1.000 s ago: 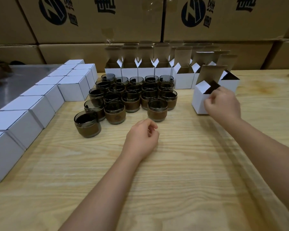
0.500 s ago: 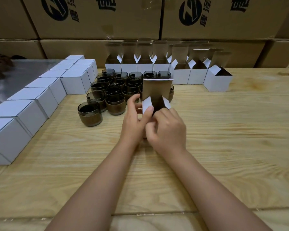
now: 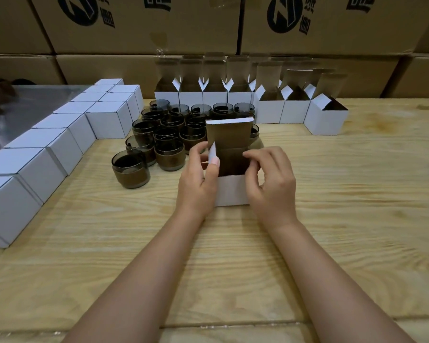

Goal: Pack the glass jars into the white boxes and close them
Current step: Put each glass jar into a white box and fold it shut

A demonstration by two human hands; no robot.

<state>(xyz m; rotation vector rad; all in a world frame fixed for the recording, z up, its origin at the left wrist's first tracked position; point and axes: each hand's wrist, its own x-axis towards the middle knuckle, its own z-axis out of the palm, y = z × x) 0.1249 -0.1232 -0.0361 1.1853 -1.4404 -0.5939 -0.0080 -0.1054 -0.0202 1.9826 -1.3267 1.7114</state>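
Frame centre: open white box (image 3: 232,190) stands mouth up, lid flap raised; left hand (image 3: 198,184) pinches its left side flap, right hand (image 3: 270,184) curls fingers on the right flap; glass jars (image 3: 170,154) cluster just upper left, nearer the left hand.

The raised lid (image 3: 229,133) of the open box (image 3: 233,191) partly hides the jars (image 3: 255,132) behind.

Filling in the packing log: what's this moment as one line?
white box: on table, lid up, no jar visible inside | left hand: pinches left flap | right hand: holds right flap | jars: unpacked behind box
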